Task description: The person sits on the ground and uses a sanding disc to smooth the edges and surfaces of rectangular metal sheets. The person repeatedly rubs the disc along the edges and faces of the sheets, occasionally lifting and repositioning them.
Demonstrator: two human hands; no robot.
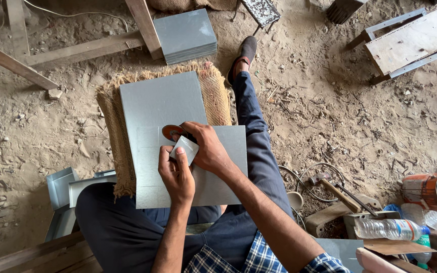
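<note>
Checked blue-and-white shirt cuffs and dark blue trousers [259,167] fill the near edge of the head view, the person seated on the sandy dirt floor [330,106] with one leg stretched out ahead. Across the lap and a frayed brown burlap mat [218,96] lies the large flat grey sheet of galvanised metal [158,106], stepped in outline, with faint scribed lines crossing its lower half; its long axis runs away from the body. Beyond it sits a stack of similar grey square metal sheets [185,35], and at the left a folded grey sheet-metal box [60,187]. At the right, well apart, lie a wooden-handled hammer [335,189] and a clear plastic water bottle [388,228]. Both hands meet over the middle of the big sheet. The left hand [177,177] is closed, its thumb and fingers pinching the near edge of a small grey rectangular metal piece [185,148], which is tilted on the sheet. The right hand [208,149] lies just beyond and to the right, fingers curled over the same piece and over a small round orange-and-dark disc [172,131] at the piece's far left corner; whether that grip truly clamps the disc cannot be told. The left hand is the nearer one, the small piece lying directly ahead of it.
</note>
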